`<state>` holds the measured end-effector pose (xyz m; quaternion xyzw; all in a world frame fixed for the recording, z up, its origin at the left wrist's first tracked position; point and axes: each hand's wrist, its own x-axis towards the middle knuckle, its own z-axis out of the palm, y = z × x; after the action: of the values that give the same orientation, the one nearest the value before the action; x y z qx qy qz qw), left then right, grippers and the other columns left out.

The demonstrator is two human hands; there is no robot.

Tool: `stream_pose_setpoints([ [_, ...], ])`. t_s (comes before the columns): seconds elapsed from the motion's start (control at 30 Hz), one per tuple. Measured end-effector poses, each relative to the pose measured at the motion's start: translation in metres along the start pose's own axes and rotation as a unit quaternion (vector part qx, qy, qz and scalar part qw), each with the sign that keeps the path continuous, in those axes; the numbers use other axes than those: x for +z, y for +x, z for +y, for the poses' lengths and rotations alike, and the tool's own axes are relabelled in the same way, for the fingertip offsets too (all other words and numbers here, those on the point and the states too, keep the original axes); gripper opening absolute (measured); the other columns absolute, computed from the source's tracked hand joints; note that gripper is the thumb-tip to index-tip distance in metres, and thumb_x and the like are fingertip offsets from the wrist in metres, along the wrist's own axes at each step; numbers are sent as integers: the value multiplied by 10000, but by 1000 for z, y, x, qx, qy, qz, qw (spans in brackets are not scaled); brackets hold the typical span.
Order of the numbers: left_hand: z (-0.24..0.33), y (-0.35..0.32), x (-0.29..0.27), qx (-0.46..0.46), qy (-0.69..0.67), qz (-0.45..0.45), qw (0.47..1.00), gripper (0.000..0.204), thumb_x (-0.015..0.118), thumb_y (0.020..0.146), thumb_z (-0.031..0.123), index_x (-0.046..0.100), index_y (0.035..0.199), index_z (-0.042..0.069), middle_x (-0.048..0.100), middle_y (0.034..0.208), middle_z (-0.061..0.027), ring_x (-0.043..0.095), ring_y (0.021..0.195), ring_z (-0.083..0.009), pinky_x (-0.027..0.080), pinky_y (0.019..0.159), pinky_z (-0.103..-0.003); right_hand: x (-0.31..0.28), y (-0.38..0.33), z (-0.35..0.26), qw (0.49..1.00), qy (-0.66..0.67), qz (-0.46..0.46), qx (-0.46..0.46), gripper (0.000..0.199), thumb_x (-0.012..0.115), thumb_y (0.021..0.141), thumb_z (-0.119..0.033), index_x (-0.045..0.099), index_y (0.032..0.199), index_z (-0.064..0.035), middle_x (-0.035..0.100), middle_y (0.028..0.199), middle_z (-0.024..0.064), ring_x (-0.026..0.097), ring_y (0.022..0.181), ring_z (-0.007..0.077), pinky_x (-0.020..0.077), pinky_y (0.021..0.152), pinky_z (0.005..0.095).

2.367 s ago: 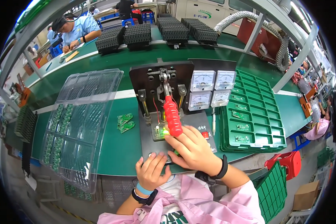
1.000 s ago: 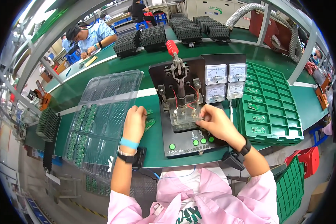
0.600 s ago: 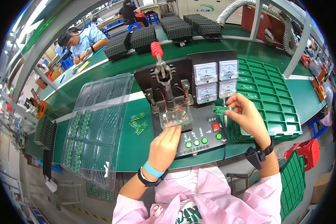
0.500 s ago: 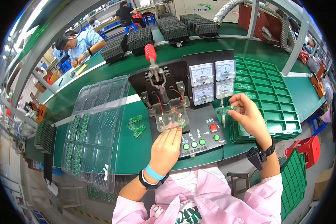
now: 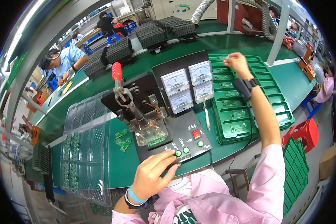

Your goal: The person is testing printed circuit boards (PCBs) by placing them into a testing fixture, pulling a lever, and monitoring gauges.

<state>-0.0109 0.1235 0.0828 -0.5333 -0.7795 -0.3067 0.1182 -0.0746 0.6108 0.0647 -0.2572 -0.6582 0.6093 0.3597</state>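
Observation:
My right hand [image 5: 238, 66] reaches far forward with fingers pinched on a small green circuit board [image 5: 223, 58], over the far left compartment of a green tray [image 5: 258, 131]. Several nearer compartments of that column hold circuit boards [image 5: 231, 103]. My left hand [image 5: 153, 174] has its fingers stretched out at the front edge of a black test fixture [image 5: 158, 152], fingertips beside a green button [image 5: 178, 153]. On the fixture, a toggle clamp with a red handle [image 5: 117, 71] stands upright behind a clear plate [image 5: 147, 131]. A circuit board [image 5: 156, 141] shows beneath the plate's front edge.
Analog meters [image 5: 181, 102] rise on the fixture's right, with a pen-like probe [image 5: 207, 116] beside them. Loose boards [image 5: 122, 140] lie left of it, near a clear plastic tray [image 5: 91, 149] holding more. Black racks [image 5: 118, 50] line the back; a co-worker [image 5: 65, 63] sits far left.
My right hand has carried the circuit board from beside the meters forward to the tray's far end. My left hand has moved off the clear plate to the buttons. The view has shifted.

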Motion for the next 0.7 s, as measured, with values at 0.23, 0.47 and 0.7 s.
stream_pose_setpoints([
  [0.23,-25,95,-51,36,160,247,955,647,753,776,185,505,1354,32,537,1307,-247,533,1215,-399,420,1011,-481,-7,-2,20,961,-252,24,-107,286,665,825,-19,603,1096,53,676,1019,157,686,861,209,546,762,309],
  [0.47,-19,64,-23,151,-140,228,952,701,815,707,160,500,1323,51,562,1236,-192,545,1155,-407,419,1003,-498,5,-38,-16,889,-360,-56,-276,299,648,796,-31,636,1091,19,683,963,181,680,842,276,536,758,363],
  [0.7,-29,-42,9,-42,-126,170,977,603,686,841,219,438,1349,10,407,1450,-192,407,1343,-357,304,1118,-460,8,6,28,794,-493,-106,-339,287,632,777,-27,659,1062,-1,679,991,216,657,860,378,526,790,426],
])
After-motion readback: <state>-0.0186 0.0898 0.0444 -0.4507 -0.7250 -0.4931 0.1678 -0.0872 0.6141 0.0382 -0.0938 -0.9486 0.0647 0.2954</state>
